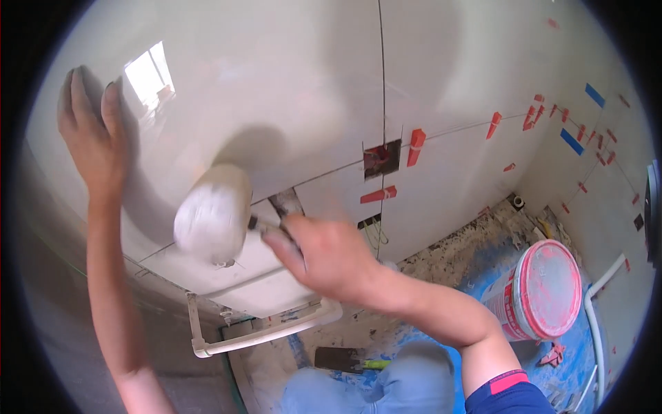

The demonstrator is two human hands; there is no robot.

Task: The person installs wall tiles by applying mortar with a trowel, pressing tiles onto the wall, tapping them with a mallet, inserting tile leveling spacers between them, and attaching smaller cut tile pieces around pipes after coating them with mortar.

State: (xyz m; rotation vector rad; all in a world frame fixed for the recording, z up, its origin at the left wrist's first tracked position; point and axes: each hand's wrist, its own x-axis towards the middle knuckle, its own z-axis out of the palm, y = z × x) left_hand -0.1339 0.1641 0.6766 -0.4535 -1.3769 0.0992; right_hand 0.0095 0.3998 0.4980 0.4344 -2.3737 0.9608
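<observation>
The left hand [96,141] lay wide, with fingers spread, on the glossy off-white wall tile [269,62]. The right hand [325,254] held a white barrel-shaped mallet [214,215] — it was near the tile, between both hands.

White mallet [212,215], glossy wall tile [234,90]
Mallet: fat rounded head just left of right grip [318,254], handle held in it; head in front of tile, contact unclear. Tile: large, off-white, upright, above right grip; extends right from left grip [98,134], which is spread against it.
</observation>
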